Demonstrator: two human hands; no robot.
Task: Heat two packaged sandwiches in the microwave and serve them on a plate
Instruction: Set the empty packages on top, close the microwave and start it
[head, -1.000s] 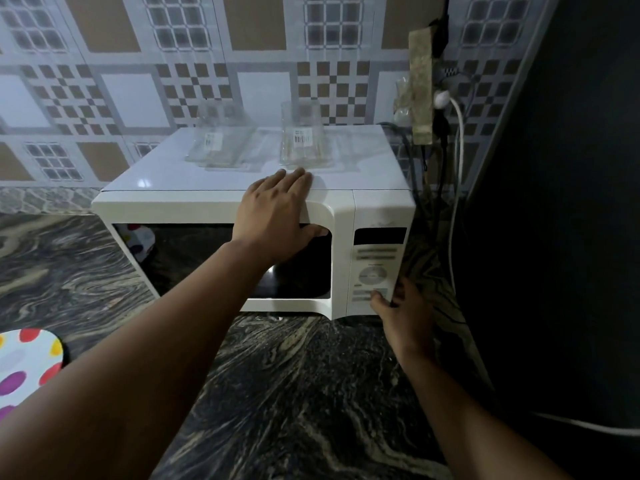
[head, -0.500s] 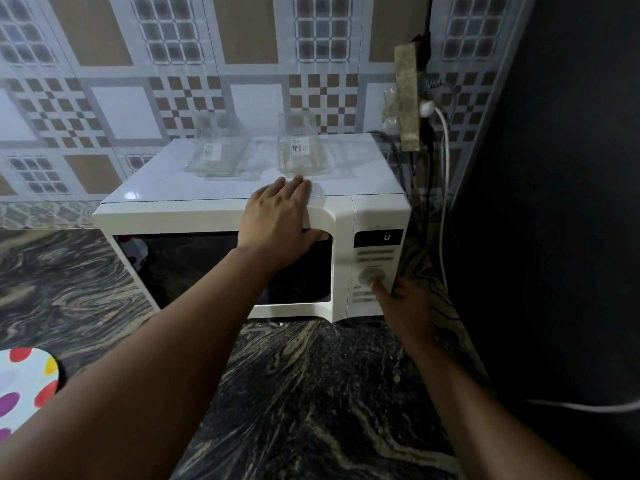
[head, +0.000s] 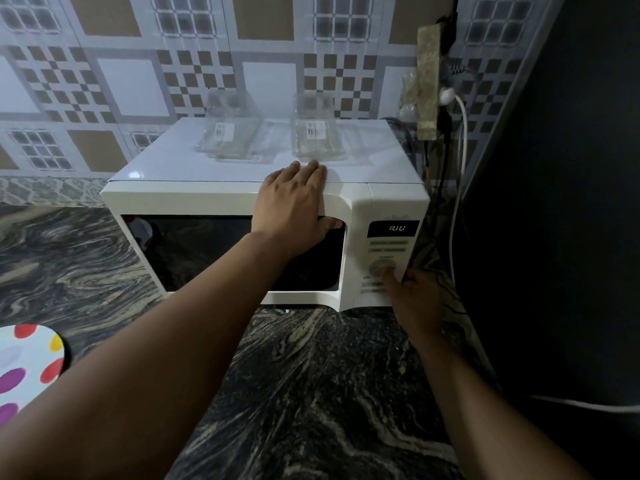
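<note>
1. A spotted plate [head: 24,368] is lying on the dark marbled counter [head: 311,393] at far left.
2. The left hand [head: 294,209] is resting flat and spread, gripping nothing, over the shut white microwave's [head: 221,199] door top, thumb hooking under.
3. Two clear empty sandwich packages [head: 313,131] are sitting on the microwave roof.
4. The right hand [head: 415,299] is extending one finger onto the round dial [head: 380,266], the others curling loosely.

A glossy white plastic microwave [head: 360,202] with dark glass door sits on polished, swirl-veined black stone counter [head: 311,393]. Two clear plastic packages [head: 313,133] rest on top; smooth patterned tiles [head: 138,81] behind.
</note>
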